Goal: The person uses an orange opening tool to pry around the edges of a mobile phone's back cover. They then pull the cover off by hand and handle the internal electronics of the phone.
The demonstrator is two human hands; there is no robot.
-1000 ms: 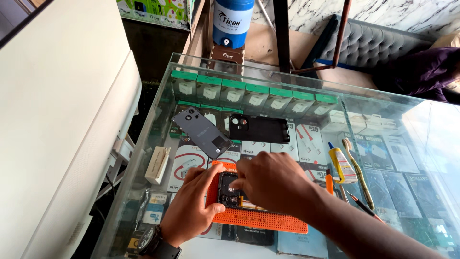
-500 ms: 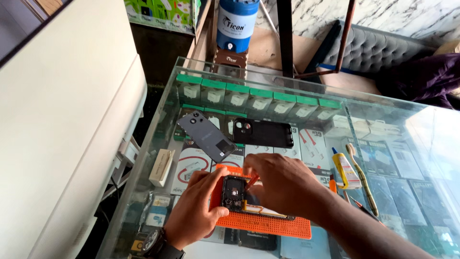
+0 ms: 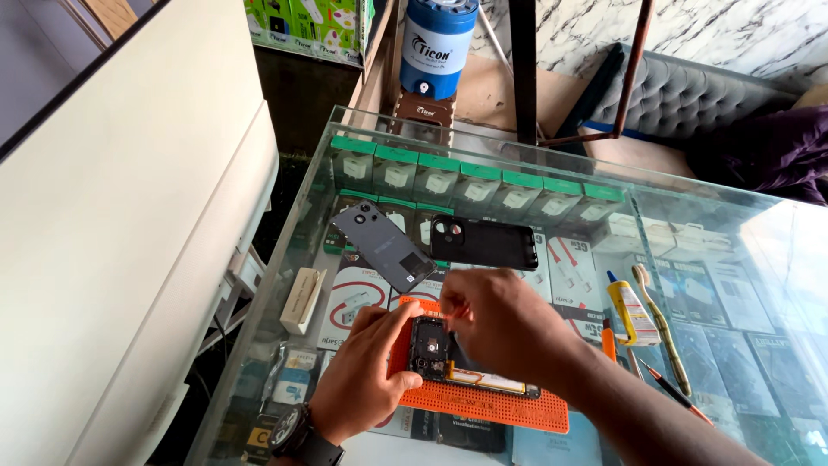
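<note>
Hands are seen over an orange perforated work mat (image 3: pixel 483 401) laid on a glass display counter (image 3: pixel 345 147). An opened black phone with exposed internals (image 3: pixel 431 349) is steadied on the mat by the left hand (image 3: pixel 362 380), fingers curled against its edge. Something small and thin appears pinched by the right hand (image 3: pixel 504 324) above it; what exactly cannot be told. A grey phone back cover (image 3: pixel 384 246) and a black phone case (image 3: pixel 483 243) lie beyond.

Both hands, left hand (image 3: pixel 362 380) and right hand (image 3: pixel 504 324), on an opened phone (image 3: pixel 431 349) atop an orange mat (image 3: pixel 500 404).
</note>
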